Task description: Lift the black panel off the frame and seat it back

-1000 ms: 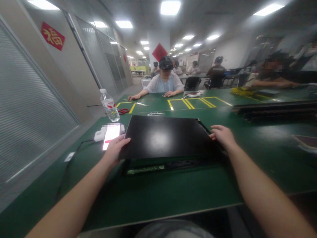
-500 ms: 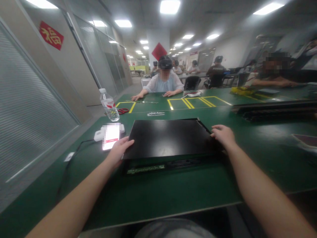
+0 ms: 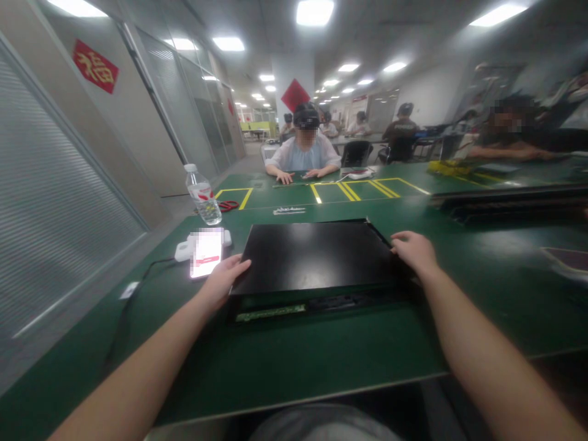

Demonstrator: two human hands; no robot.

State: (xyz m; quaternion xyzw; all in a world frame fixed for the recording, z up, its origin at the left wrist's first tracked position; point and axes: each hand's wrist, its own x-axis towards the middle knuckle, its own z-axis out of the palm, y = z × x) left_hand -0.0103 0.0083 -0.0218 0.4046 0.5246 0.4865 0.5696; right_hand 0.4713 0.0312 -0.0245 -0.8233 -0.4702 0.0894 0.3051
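Observation:
A flat black screen panel [image 3: 312, 254] lies nearly level in front of me, its surface catching a soft reflection. My left hand [image 3: 228, 277] grips its left edge, thumb on top and fingers hidden beneath. At the right edge, my right hand [image 3: 413, 252] is curled with thumb and fingertips closed on the rim. Below the panel's near edge, a green circuit strip [image 3: 270, 313] shows beside a dark bar; whether the panel touches them I cannot tell.
A water bottle [image 3: 203, 195], red-handled scissors [image 3: 228, 206] and a lit phone [image 3: 206, 252] on a white power strip stand to the left. Long black bars [image 3: 514, 205] lie at right. Across the green table [image 3: 321, 361] sits a person [image 3: 303, 147] near yellow tape lines.
The panel's left edge and my left hand have shifted very slightly right. My right hand stays in place. Across the table, the person's hands have come closer together.

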